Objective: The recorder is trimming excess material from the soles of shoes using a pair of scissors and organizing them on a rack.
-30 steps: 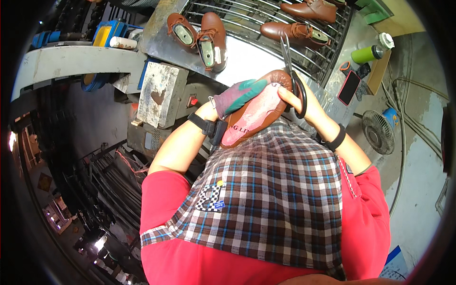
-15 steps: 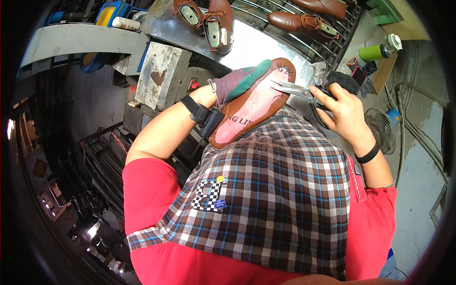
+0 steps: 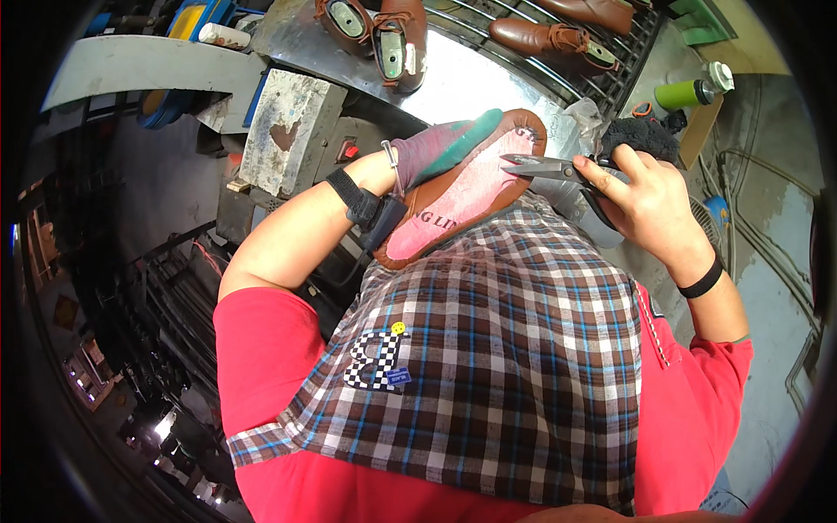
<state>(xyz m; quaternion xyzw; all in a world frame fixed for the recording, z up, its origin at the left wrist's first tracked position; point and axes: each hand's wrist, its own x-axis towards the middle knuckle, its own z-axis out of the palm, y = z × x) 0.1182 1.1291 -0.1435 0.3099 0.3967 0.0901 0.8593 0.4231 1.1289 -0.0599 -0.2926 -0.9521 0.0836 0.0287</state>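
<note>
risk, by judgement: the slightly parted blades of the black-handled scissors [image 3: 558, 168] point across the pink underside [image 3: 475, 181] of the brown leather shoe [image 3: 462, 193]; whether the tips touch it cannot be confirmed. a slip could score the leather margin or nick the glove [image 3: 445, 150], whose green part lies along the shoe's edge near the tips. likely causes would be the shoe rolling in its one-handed hold or excess force from the wrist. a loose grip could also let the shoe slide down the plaid apron [image 3: 488, 340].

hand pose: the gloved left hand [image 3: 440, 155] grips the shoe from its left side, forearm angled up and inward. the bare right hand [image 3: 649, 196] is closed around the scissor handles, index finger extended toward the pivot, wrist bent inward. shoe location: underside up, between both hands, slanting, its lower end at the apron's top.
</note>
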